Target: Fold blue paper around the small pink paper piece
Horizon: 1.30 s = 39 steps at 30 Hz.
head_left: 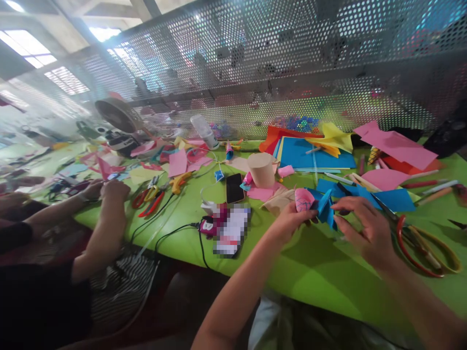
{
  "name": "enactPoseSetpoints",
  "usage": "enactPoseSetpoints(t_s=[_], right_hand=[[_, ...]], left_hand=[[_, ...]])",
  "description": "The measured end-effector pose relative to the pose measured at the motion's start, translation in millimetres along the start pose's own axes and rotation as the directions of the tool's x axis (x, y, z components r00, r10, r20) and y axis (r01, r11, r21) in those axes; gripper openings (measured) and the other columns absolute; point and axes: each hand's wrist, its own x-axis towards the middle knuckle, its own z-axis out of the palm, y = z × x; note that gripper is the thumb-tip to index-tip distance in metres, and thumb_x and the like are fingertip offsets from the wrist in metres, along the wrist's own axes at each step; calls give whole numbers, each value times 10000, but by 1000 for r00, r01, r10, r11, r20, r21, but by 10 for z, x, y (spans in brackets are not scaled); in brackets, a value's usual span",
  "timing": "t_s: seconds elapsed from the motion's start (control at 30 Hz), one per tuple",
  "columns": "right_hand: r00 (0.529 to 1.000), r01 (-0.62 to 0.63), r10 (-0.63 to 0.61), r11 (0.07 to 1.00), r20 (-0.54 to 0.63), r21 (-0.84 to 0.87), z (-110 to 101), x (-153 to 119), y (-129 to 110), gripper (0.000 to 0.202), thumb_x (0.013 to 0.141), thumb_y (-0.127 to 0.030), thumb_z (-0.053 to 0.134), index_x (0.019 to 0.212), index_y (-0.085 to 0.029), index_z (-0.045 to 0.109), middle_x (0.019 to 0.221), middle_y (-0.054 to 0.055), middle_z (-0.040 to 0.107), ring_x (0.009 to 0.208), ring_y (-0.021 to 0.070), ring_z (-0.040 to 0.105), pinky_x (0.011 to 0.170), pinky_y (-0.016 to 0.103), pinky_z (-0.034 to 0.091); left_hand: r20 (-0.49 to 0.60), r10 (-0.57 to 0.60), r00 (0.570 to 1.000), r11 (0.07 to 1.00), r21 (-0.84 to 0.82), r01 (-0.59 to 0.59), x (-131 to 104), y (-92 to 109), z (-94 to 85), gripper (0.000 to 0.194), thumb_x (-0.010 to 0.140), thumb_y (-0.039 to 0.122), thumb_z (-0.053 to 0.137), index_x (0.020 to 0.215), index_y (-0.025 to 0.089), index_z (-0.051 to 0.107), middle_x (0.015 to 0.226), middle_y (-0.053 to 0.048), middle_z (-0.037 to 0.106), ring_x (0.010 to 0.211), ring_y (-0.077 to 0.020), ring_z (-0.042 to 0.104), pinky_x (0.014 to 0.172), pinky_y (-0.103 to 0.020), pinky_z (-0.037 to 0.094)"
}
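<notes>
My left hand point(292, 221) is closed around a small craft piece with a rounded pink part point(304, 200) marked with dark lines. Folded blue paper point(324, 206) sticks out from its right side. The thumb and forefinger of my right hand point(365, 231) are at the right edge of this blue paper, pinching it. Scissors point(423, 250) with red and yellow handles lie beside my right wrist. More blue paper point(396, 199) lies behind that hand. A crumpled beige sheet point(279, 200) lies behind my left hand.
A beige cylinder point(261, 170) stands on the green table point(328, 272), near a dark phone point(234, 188) and a lit phone point(233, 231). Further left are a yellow glue gun point(180, 182) and red-handled pliers point(151, 204). A co-worker's hands point(113, 189) work at the left.
</notes>
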Motion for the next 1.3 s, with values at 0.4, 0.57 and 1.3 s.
enactPoseSetpoints(t_s=[0.4,0.57,1.3], right_hand=[[907,-420,389,835,159,354,135,-65,223,272,930,-467,790,1160,-324,782,1063,21,747,780,197,682,693,364,626],[875,-484,432,762,219,430,117,10,153,276,823,-502,891,944,-281,779,851,-9,687,705,175,612,623,308,549],[782,-615,485,502,390,609,-21,56,-33,391,850,-436,920,1229,-368,854,1037,25,785,909,183,709,821,286,600]], left_hand=[[77,-36,996,996,78,30,-95,34,31,607,564,553,1035,906,114,793,743,-31,707,663,-125,593,654,-273,400],[103,-74,992,995,68,67,-104,4,36,646,549,566,1048,940,111,810,755,-22,706,660,-111,584,657,-266,406],[5,-22,1000,998,-54,22,-120,-3,128,641,556,524,1062,931,121,736,709,22,642,576,-61,493,546,-222,323]])
